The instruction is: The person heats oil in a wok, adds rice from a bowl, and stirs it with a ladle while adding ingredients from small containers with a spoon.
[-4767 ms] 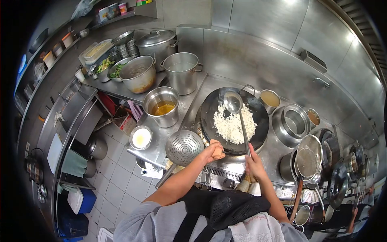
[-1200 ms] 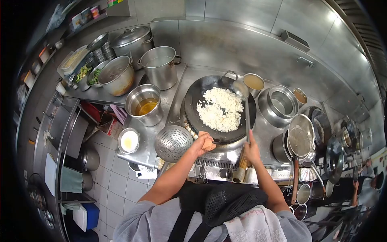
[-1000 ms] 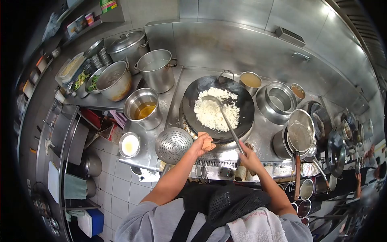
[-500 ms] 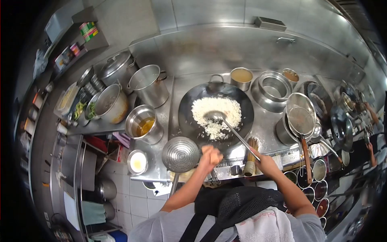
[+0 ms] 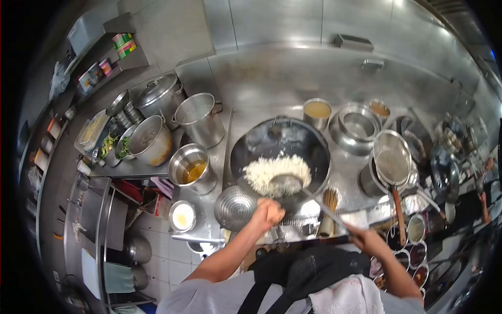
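A black wok (image 5: 251, 137) stands at the middle of the steel stove, its far side tipped up. White rice (image 5: 277, 170) is heaped toward its near side. My left hand (image 5: 269, 213) is closed in a fist at the near rim, around the wok's handle, which the fingers hide. In my right hand (image 5: 366, 238) is the long handle of a ladle (image 5: 286, 184), whose bowl presses into the rice. A perforated strainer (image 5: 235, 208) lies just left of my left hand.
A steel pot with yellow oil (image 5: 192, 170) and a bowl with pale contents (image 5: 182, 216) are on the left. A bamboo brush (image 5: 328, 212) lies right of the wok. Beyond it, a wood-handled mesh strainer (image 5: 392, 159) rests on a pot. A person's arm shows far right.
The wok has tilted toward me, and the rice has slid to its near side. My right hand has drawn back and right with the ladle. The view has shifted slightly.
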The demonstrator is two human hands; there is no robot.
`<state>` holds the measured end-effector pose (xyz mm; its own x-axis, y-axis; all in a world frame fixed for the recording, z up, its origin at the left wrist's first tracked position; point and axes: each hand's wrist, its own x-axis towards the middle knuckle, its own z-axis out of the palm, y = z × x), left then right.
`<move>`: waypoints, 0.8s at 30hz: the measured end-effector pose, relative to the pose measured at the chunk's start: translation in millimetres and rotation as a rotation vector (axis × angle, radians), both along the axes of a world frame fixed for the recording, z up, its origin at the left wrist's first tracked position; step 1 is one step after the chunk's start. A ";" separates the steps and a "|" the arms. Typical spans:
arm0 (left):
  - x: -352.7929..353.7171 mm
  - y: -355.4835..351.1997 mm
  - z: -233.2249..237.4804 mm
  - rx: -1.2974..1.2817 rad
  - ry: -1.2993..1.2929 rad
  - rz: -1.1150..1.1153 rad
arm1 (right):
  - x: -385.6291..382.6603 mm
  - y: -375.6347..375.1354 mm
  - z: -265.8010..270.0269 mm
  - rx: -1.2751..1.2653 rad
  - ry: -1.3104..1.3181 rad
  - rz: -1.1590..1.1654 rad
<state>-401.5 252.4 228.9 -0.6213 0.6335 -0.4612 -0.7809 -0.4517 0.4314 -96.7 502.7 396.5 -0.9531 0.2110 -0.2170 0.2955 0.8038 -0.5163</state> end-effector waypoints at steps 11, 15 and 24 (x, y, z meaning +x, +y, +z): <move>15.4 -12.7 -32.5 -0.070 0.019 -0.035 | -63.6 -19.4 -111.1 -0.341 0.586 -0.040; -49.6 38.6 -39.3 0.044 -0.034 -0.083 | -69.9 -36.2 -12.1 -0.775 0.148 -0.219; -63.4 48.7 -59.2 -0.047 0.023 -0.076 | -128.2 21.3 -71.2 -1.229 -0.050 -0.364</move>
<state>-464.9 301.1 169.6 -0.5830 0.6572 -0.4777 -0.8017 -0.3701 0.4693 -224.9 524.1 325.4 -0.8683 0.0929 -0.4872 0.4368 -0.3221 -0.8399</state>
